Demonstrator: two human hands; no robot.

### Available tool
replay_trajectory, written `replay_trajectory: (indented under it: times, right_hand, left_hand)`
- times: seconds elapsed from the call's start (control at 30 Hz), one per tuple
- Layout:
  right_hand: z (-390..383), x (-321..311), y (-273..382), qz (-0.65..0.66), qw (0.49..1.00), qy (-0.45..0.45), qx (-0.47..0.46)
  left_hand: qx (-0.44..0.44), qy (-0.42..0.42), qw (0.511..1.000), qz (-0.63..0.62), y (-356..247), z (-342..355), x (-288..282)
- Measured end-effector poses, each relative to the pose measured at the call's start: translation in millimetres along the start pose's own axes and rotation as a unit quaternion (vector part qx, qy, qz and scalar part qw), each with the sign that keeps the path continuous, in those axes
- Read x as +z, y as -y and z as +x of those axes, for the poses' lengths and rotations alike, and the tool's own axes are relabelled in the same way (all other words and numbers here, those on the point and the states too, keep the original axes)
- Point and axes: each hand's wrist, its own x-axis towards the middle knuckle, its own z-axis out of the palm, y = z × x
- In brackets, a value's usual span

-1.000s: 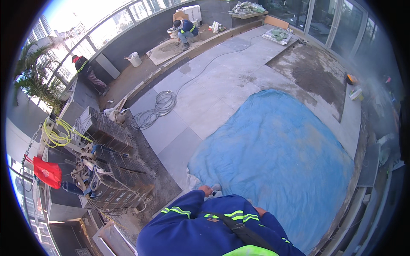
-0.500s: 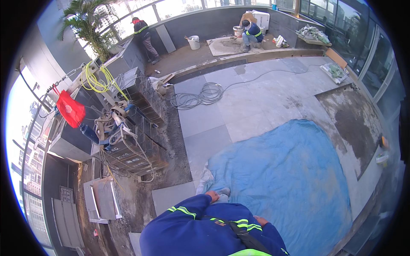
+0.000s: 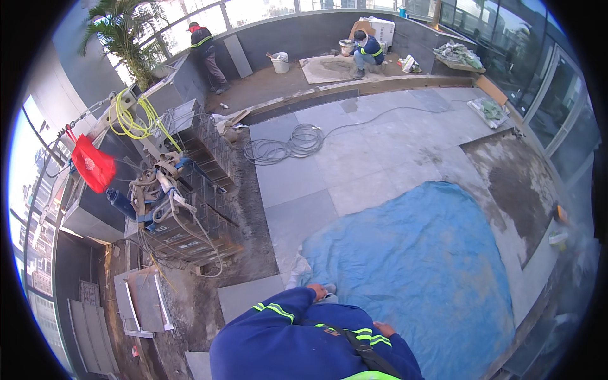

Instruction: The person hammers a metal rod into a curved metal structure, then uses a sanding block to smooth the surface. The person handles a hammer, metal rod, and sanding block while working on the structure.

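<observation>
My left hand (image 3: pixel 318 291) reaches out of a blue sleeve with bright yellow-green bands, its fingers curled down. Close beside it is a small grey shape (image 3: pixel 330 290), too unclear to name, at the near left edge of a rumpled blue sheet (image 3: pixel 411 253). What the fingers hold, if anything, stays hidden. To the right, my right hand (image 3: pixel 385 329) shows mostly its back, low over the sheet; the sleeve and body cover its fingers. A whitish crumpled edge (image 3: pixel 300 269) of material lies just beyond the left hand.
Grey slabs (image 3: pixel 297 228) pave the floor. A coiled cable (image 3: pixel 294 144) lies ahead. Stacked weights (image 3: pixel 196 234) carry straps at left, near a red bag (image 3: pixel 93 163). Two people work at the back, one bending (image 3: pixel 204 54), one crouching (image 3: pixel 367 54) near a white bucket (image 3: pixel 280 62).
The view has turned slightly, shifting the surroundings a little to the left. My hands stay in nearly the same places by the blue sheet.
</observation>
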Motion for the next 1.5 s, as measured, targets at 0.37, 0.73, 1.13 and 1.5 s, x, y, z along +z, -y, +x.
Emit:
replay_trajectory:
  times: [0.37, 0.73, 1.13, 1.5]
  right_hand:
    - [23.1, 12.5, -36.1, -0.124, 0.991, -0.021, -0.049]
    - [14.1, 4.6, -25.6, -0.142, 0.989, -0.031, -0.019]
    - [4.2, -9.4, -24.3, -0.073, 0.996, -0.007, -0.053]
    - [-8.2, -4.2, -13.9, -0.018, 1.000, 0.001, -0.018]
  left_hand:
    - [0.019, -0.004, 1.000, -0.009, -3.5, 30.0, -16.1]
    - [-0.013, 0.011, 1.000, -0.012, -14.5, 17.5, -13.3]
    - [-0.007, -0.040, 0.996, -0.077, -3.1, -6.1, 14.9]
    - [-0.031, -0.015, 0.999, -0.038, -4.2, -16.4, 17.1]
